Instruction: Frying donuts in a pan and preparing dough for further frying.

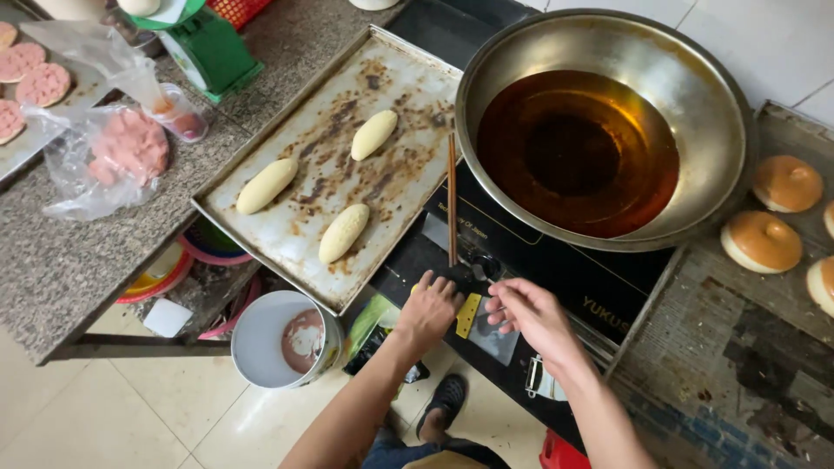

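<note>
Left hand (427, 311) nearest, curled, fingertips on the black cooker (521, 260) front edge, at the near tip of the chopsticks (451, 200). Right hand (532, 314) just beside, fingers pinched at the controls; whether it holds anything, cannot tell. Chopsticks lie straight ahead of the left hand, long axis running away, between tray (261, 230) with three dough pieces (344, 233) and oil wok (695, 104).

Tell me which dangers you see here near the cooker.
The wok holds deep oil, and both hands, left hand and right hand, work at the cooker controls just below it; a knock might spill oil. The chopsticks lie against the wok and could roll off.
</note>
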